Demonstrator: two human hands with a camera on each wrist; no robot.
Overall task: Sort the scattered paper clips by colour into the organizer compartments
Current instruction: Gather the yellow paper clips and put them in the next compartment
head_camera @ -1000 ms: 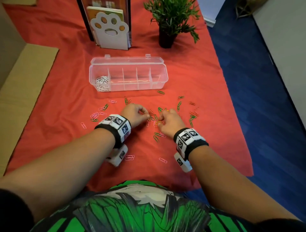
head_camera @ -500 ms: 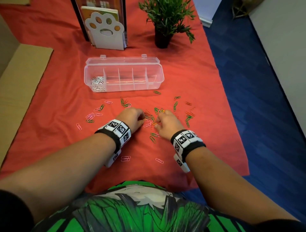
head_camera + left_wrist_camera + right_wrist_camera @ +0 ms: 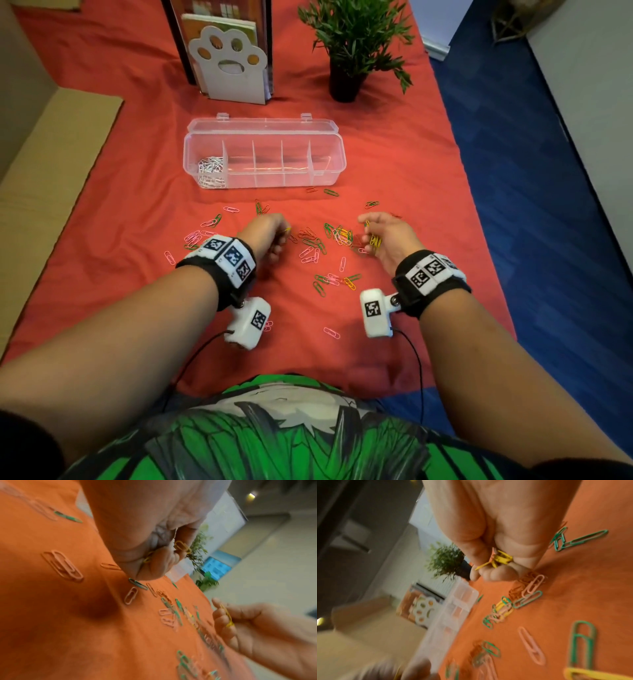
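Note:
A clear plastic organizer [image 3: 337, 161] with its lid open lies on the red cloth; white clips [image 3: 210, 171] fill its leftmost compartment. Green, pink, orange and yellow paper clips [image 3: 317, 245] lie scattered in front of it. My left hand [image 3: 270, 234] hovers just above the cloth with curled fingers gripping yellow clips [image 3: 182, 547]. My right hand [image 3: 380, 233] is lifted, its fingers curled round a bunch of yellow clips [image 3: 375, 240], which the right wrist view shows as yellow clips [image 3: 500, 559]. The organizer [image 3: 453, 609] appears blurred there.
A potted plant [image 3: 352, 41] and a paw-shaped book holder [image 3: 229, 65] stand behind the organizer. A cardboard sheet [image 3: 44, 171] lies to the left. The cloth's right edge [image 3: 479, 219] drops off to blue floor close to my right hand.
Both hands have moved apart and risen off the clip pile. The right hand now holds a visible bunch of yellow clips, turned palm inward.

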